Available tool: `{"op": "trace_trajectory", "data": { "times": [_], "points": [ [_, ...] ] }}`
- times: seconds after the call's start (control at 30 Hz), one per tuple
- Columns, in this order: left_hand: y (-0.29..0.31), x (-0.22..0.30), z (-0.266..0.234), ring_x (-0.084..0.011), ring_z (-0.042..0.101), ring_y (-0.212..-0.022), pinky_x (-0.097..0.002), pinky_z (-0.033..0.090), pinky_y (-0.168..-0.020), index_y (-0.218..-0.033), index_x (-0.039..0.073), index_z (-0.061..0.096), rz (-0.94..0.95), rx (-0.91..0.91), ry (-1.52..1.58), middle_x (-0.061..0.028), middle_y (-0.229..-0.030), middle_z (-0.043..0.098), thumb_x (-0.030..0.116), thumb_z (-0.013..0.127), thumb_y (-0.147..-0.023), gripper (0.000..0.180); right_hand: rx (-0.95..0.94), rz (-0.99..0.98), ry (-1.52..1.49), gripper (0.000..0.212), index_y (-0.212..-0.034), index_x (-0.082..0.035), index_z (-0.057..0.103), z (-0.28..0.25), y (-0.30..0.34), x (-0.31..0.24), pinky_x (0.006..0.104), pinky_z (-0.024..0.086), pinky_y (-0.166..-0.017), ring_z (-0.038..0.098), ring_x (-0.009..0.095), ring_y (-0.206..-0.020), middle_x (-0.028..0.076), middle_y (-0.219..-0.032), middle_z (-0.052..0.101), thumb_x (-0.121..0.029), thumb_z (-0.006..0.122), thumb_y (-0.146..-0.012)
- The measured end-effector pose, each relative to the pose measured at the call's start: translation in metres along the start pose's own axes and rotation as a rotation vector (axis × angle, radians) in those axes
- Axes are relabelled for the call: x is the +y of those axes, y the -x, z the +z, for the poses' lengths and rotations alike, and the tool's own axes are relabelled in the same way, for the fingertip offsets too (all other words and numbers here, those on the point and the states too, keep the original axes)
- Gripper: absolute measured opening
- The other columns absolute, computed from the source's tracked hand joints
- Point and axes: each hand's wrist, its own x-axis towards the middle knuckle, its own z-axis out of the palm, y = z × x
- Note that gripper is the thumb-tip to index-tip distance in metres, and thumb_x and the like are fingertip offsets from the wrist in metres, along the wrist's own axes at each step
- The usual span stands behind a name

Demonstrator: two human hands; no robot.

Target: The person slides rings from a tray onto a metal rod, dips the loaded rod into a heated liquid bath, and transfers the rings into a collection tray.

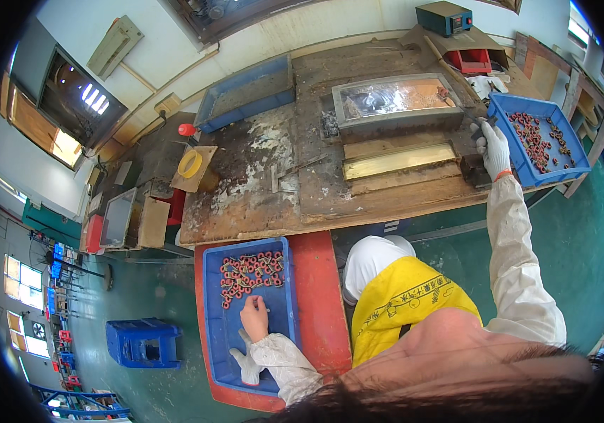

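Observation:
My bare left hand [254, 319] is over the blue tray [211, 352] on the red board. Its fingers are drawn together near a heap of small red ring-shaped parts with metal leads [251, 273]; whatever they pinch is too small to make out. Below that hand, a loose white glove [248, 365] lies in the same tray. At the bench's right end, my right hand [496, 149], in a white glove, is closed around something dark and partly hidden. It is beside another blue tray [552, 175] with more of the red ring parts.
A grey metal trough with a shiny surface [393, 123] stands on the worn bench, behind a shallow yellowish trough [400, 162]. A blue bin [245, 95] and a yellow round container [190, 163] are further left. A blue stool [143, 344] stands on the green floor.

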Motion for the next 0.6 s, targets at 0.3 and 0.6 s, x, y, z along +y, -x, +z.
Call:
{"op": "trace_trajectory", "data": {
  "times": [0.3,0.6],
  "points": [
    [0.0002,-0.0004,-0.0004,-0.0318,0.065,-0.067,-0.0385,0.049,-0.061,-0.087,0.002,0.063,0.012,0.001,-0.008,-0.0161,-0.077,0.066,0.019,0.059,-0.084,0.019,0.008,-0.006,0.003,0.026,-0.113,-0.002,0.054,0.0007,0.0000,0.0007,0.0137,0.033,-0.038,0.040,0.001,-0.048,0.008,-0.090,0.064,-0.018,0.051,-0.093],
    [-0.0004,-0.0017,0.0009,-0.0317,0.065,-0.066,-0.0385,0.049,-0.061,-0.087,0.002,0.063,-0.003,-0.006,0.008,-0.0160,-0.077,0.066,0.020,0.059,-0.084,0.019,0.016,-0.003,0.019,0.027,-0.114,-0.002,0.053,0.0008,-0.0007,0.0004,0.0137,0.033,-0.038,0.040,0.001,-0.048,0.008,-0.090,0.064,-0.019,0.051,-0.093]
  ]
}}
